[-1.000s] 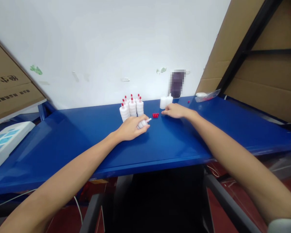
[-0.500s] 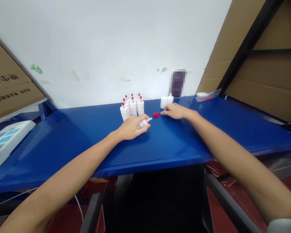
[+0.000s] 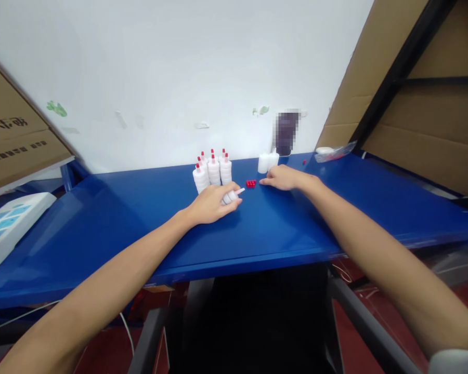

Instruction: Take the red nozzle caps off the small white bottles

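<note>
My left hand (image 3: 210, 204) is wrapped round a white squeeze bottle (image 3: 230, 197), held tilted with its bare pointed nozzle facing right. Its lower part is hidden by my fingers. Just behind stand several white bottles (image 3: 213, 170) with red tips, grouped closely. A small block of red caps (image 3: 251, 183) lies on the table between my hands. To its right rests my right hand (image 3: 281, 178), fingers loosely bent and thumb stretched toward the caps, with nothing visible in it. Behind that hand are white bottles without red tips (image 3: 262, 163), partly covered by it.
The blue table (image 3: 234, 244) backs onto a white wall. A single red cap (image 3: 304, 162) and a clear plastic bag (image 3: 336, 152) lie at the back right. On the left sits a white device with blue panels (image 3: 15, 223). Cardboard (image 3: 425, 135) flanks the right side.
Both hands keep almost the same pose and place. The view has shifted very slightly; the bottles and caps stay where they were.
</note>
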Tool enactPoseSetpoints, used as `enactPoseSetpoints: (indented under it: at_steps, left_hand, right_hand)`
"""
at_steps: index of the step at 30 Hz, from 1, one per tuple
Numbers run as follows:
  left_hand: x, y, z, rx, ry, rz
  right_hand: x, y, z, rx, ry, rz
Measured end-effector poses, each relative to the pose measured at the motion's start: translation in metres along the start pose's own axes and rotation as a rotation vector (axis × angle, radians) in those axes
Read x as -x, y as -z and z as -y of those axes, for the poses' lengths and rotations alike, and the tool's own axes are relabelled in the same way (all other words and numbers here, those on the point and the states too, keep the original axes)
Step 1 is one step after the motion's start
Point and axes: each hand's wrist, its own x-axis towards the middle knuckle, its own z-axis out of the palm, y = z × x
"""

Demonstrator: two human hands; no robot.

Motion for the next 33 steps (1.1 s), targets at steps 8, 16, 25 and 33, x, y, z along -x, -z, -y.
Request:
enactPoseSetpoints:
  at_steps: [8, 16, 25, 33]
  left_hand:
    - [-0.0007, -0.0005, 0.0003, 0.002, 0.006, -0.003]
    - [-0.0003, 0.0006, -0.0016, -0.007, 0.005, 0.002]
    - [-0.0011, -0.0004, 0.0011, -0.011, 0.002, 0.005]
    - [-0.0004, -0.0018, 0.0018, -0.024, -0.003, 0.002]
  right_hand:
    - [0.0009, -0.0002, 0.0024, -0.057, 0.018, 0.022]
    - [-0.0021, -0.0016, -0.0024, -0.082, 0.084, 0.061]
    - [-0.0018, -0.0044, 0.0045, -0.081, 0.157, 0.029]
    - [-0.0018, -0.0072, 0.0051, -0.108, 0.159, -0.009]
